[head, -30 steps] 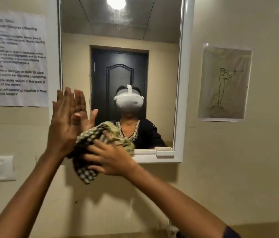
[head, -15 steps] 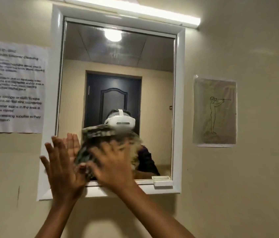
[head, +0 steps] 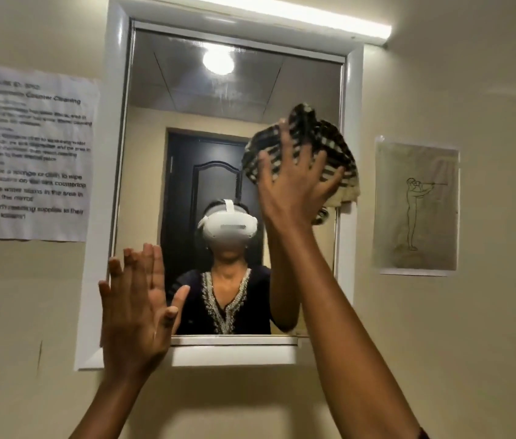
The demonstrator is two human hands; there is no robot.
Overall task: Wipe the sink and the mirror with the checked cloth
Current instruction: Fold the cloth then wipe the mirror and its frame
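Checked cloth [head: 305, 153] bunched under my spread right hand [head: 294, 188] at the mirror [head: 186, 103] edge; might snag the frame; left hand [head: 136, 312] flat, empty.

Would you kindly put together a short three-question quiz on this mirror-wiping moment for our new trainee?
1. True or false: the left hand holds the checked cloth.
2. Against which side of the mirror is the cloth pressed: A) lower left, B) upper right, C) top centre?
3. What hangs on the wall to the right of the mirror?

Key
1. False: the right hand presses it; the left is open and flat at the lower left corner.
2. B.
3. A line drawing of a figure.
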